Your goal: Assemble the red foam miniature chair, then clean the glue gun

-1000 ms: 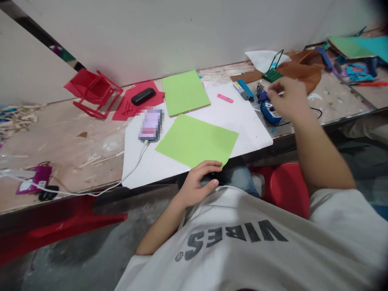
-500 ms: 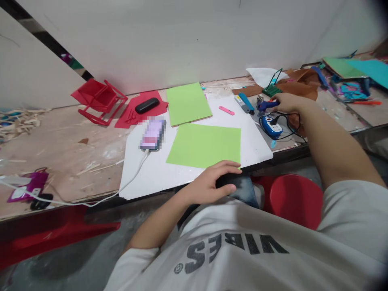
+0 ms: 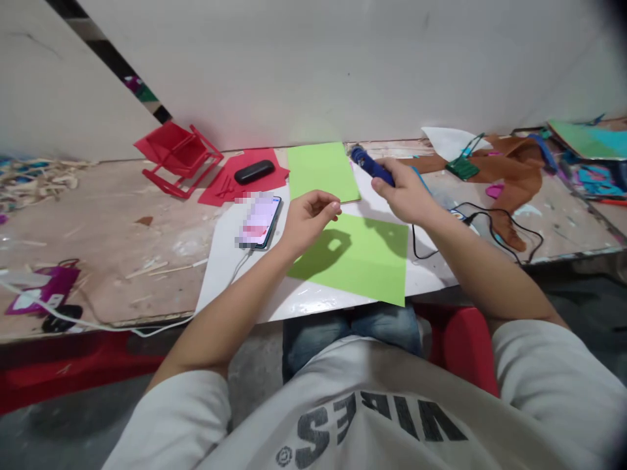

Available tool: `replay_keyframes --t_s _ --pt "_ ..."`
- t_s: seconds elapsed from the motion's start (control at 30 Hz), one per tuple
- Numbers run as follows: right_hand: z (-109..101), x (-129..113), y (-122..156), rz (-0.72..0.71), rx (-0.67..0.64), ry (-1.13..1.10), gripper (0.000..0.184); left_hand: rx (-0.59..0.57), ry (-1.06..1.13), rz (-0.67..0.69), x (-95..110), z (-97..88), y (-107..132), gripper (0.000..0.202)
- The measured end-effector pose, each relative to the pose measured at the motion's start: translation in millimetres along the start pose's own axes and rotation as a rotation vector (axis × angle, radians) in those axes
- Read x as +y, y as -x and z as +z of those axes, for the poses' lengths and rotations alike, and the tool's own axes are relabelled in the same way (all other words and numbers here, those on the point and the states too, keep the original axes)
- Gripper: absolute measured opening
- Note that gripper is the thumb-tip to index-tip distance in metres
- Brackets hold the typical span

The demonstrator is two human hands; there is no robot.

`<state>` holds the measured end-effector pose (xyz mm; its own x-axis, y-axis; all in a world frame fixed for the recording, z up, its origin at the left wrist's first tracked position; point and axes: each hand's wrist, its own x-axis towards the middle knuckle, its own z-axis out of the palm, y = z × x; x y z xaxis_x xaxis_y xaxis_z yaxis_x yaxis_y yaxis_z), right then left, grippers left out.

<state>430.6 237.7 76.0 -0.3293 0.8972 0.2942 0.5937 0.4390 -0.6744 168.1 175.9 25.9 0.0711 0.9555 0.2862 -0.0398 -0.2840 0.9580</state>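
Observation:
My right hand [image 3: 409, 192] grips a blue glue gun [image 3: 375, 168], lifted above the right side of the white board [image 3: 240, 287], its dark tip pointing up and left. A black cord hangs below this hand. Over the lower green sheet [image 3: 372, 261], my left hand [image 3: 311, 219] is curled, thumb and finger pinched together. Whether anything sits in that pinch I cannot make out. Both hands cast shadows on the sheet. Behind them lies a second green sheet [image 3: 321, 170], partly covered by the left fingers.
At the left back stands a small red paper chair [image 3: 179, 160], beside red paper bearing a black case [image 3: 255, 172]. A phone [image 3: 262, 222] lies on the board with its cable attached. Brown material [image 3: 514, 163], a green stand [image 3: 463, 168] and black cords [image 3: 509, 225] occupy the right.
My right hand has lifted the blue glue gun from the right of the table and brought it left. My left hand has risen from the table's front edge, its fingers now pinched.

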Motion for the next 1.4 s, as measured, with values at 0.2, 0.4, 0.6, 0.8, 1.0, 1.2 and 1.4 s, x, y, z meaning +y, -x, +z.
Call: replay_keyframes --t_s 0.2,0.4,0.6,0.8,1.0,1.2,1.4 --pt "75 4 17 -0.058 0.007 -0.093 0.059 0.221 0.081 0.016 -30 -2.0 4 0.072" --pt "94 14 46 -0.158 0.056 -0.005 0.058 0.282 0.021 0.019 -27 1.6 19 0.071" --pt "95 -3 60 -0.118 0.052 -0.005 0.058 0.409 -0.222 0.184 -21 5.0 37 0.050" --pt "106 9 60 -0.239 0.261 -0.039 0.056 0.279 -0.379 0.500 -13 0.1 45 0.019" --pt "113 24 55 -0.209 0.318 0.018 0.047 0.266 -0.251 0.331 -12 4.6 51 0.020" --pt "118 28 51 -0.400 0.352 -0.012 0.070 0.272 -0.206 0.142 -18 1.1 50 0.029" --pt "124 30 48 -0.359 0.314 -0.027 0.062 0.245 -0.279 0.117 -20 -7.4 40 0.025"
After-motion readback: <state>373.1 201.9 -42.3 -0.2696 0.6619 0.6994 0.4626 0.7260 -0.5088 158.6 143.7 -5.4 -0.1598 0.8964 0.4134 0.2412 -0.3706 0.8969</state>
